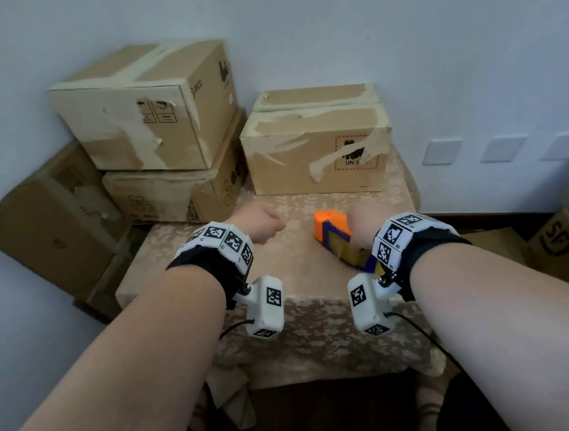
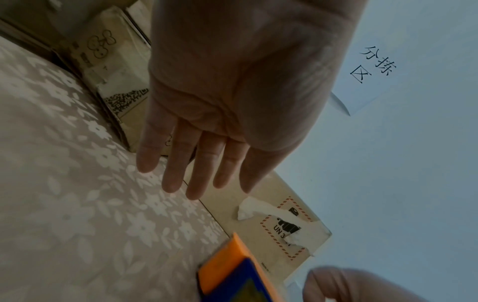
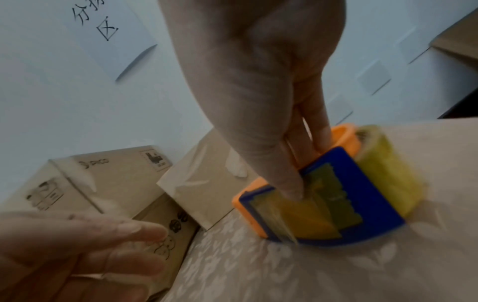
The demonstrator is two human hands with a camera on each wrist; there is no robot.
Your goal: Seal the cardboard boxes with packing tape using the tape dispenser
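Observation:
An orange and blue tape dispenser [image 1: 333, 235] with a yellowish tape roll [image 3: 388, 173] lies on the table [image 1: 302, 282]. My right hand [image 1: 363, 224] grips the dispenser [image 3: 362, 194]: fingers reach into its orange handle and the thumb presses its blue face. My left hand [image 1: 263, 225] hovers over the cloth to the dispenser's left, holding nothing, and its fingers [image 2: 194, 163] are straight. A cardboard box [image 1: 315, 154] with a UN label and loose tape strips stands at the table's back, beyond both hands.
A second flat box [image 1: 314, 96] lies behind the labelled one. Two stacked boxes [image 1: 143, 107] stand at the back left, with another box [image 1: 46, 219] leaning beside the table. More cartons [image 1: 560, 242] sit at the right. White walls close the corner.

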